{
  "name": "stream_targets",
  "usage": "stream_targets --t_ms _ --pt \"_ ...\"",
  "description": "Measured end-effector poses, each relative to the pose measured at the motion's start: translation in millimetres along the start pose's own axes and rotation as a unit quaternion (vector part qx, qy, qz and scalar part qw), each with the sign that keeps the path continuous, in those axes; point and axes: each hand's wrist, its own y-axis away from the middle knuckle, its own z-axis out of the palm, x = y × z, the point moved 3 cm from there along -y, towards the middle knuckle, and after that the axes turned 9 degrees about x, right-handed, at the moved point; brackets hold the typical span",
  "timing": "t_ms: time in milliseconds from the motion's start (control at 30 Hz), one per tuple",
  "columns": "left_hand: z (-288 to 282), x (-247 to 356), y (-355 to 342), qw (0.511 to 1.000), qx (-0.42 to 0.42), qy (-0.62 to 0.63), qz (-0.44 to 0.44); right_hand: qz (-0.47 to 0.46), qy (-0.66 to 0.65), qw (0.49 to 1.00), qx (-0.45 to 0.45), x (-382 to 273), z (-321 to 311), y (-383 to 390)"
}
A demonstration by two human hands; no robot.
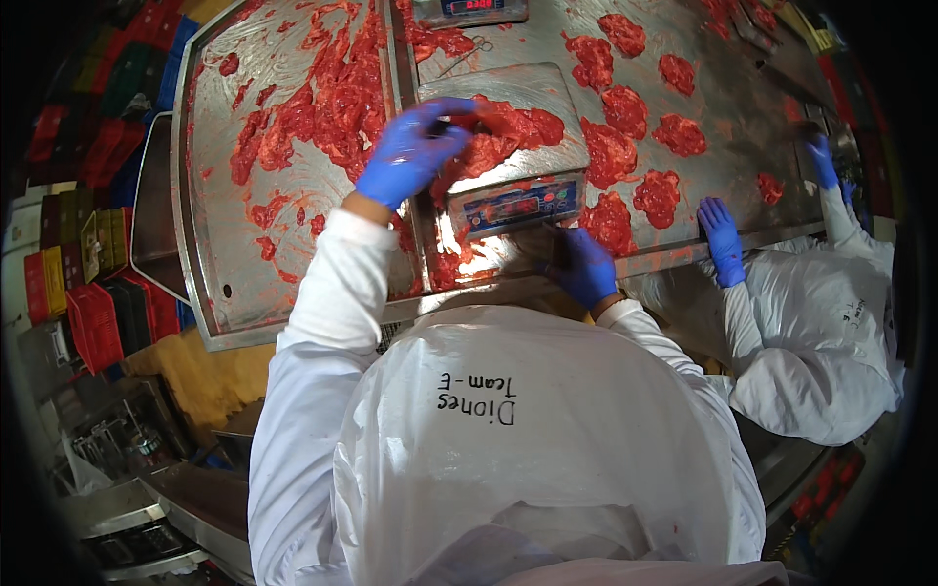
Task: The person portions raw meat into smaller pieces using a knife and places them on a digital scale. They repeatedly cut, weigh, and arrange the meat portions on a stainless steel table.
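My left hand (415,146), in a blue glove, reaches over the left side of a bench scale (523,200) with a metal top. Its fingers and thumb curve around the end of a piece of raw red meat (532,127) lying on the scale; the fingertips are slightly blurred. My right hand (586,271), also gloved in blue, is by the scale's front right corner, at the table's near edge. Its fingers are curled and partly in shadow, so what they hold, if anything, is unclear. Beside the scale, several flattened meat portions (657,198) lie on the right.
A steel table (210,195) has a raised divider (399,59) left of the scale. Meat trimmings (327,107) cover the left section. Scissors (467,54) and a second scale (469,12) are farther back. A co-worker's gloved hand (721,239) rests at the right edge. Crates (96,327) stand left.
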Motion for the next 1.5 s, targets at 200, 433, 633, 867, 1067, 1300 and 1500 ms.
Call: stream_targets --t_ms 200,433,633,867,1067,1300,1500 --pt "-33.0 -44.0 36.9 0.923 0.106 -0.328 0.171 0.022 -0.201 0.979 0.021 5.9 7.1 -9.6" --pt "3.5 -58.8 53.0 0.927 0.139 -0.33 0.112 -0.068 -0.112 0.972 -0.197 -94.2 -33.6 -95.9" --pt "-3.4 -59.8 62.3 0.969 0.17 -0.179 0.027 0.188 -0.473 0.826 -0.244 -47.2 -29.6 -82.0" --pt "18.5 -59.4 84.8 0.977 0.069 -0.196 0.038 0.132 -0.524 0.798 -0.266 -84.7 23.9 -86.8" --pt "-46.3 -106.3 105.2 0.951 0.168 -0.258 -0.032 0.045 -0.407 0.872 -0.269 -61.0 28.1 -79.9" --pt "-176.8 -181.7 158.4 0.848 0.268 -0.443 -0.11 0.052 -0.394 0.89 -0.225 -21.5 -31.3 -24.7" --pt "-76.3 -81.6 74.5 0.871 0.238 -0.414 0.117 0.098 -0.467 0.841 -0.255 -39.3 -64.7 -56.5"
